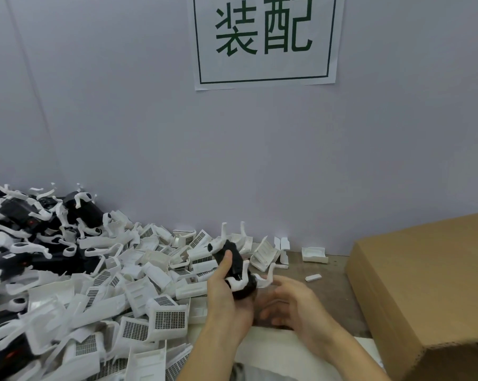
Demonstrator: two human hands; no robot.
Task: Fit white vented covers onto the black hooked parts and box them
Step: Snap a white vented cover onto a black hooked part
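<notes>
- I see the black hooked part (pixel 236 266) in the lower middle of the frame, raised above the table and tilted, its upper end leaning toward the heap at left
- White curved hooks stick out of it at the top end and near the bottom end
- My left hand (pixel 227 301) grips that part from below, thumb laid up along its side and the other fingers wrapped behind it
- My right hand (pixel 292 306) sits just right of the part, blurred, fingers loosely spread with nothing in them; I cannot tell whether the fingertips touch the part
- Just left of the hands, a heap of white vented covers (pixel 139 292) spreads across the lower left, many showing their dark mesh grilles, lying at all angles on top of one another
- Further out, in the left middle of the frame, a pile of black bodies with white hooks (pixel 26 232) rises against the wall
- A few loose white covers (pixel 314 254) lie on the brown table (pixel 331 273) at the foot of the wall, right of the heap
- A brown cardboard box (pixel 424 284) fills the lower right, near the right hand
- On the grey wall (pixel 150 119), at the top middle, hangs a white sheet (pixel 265 42) with two large green characters in a green border
</notes>
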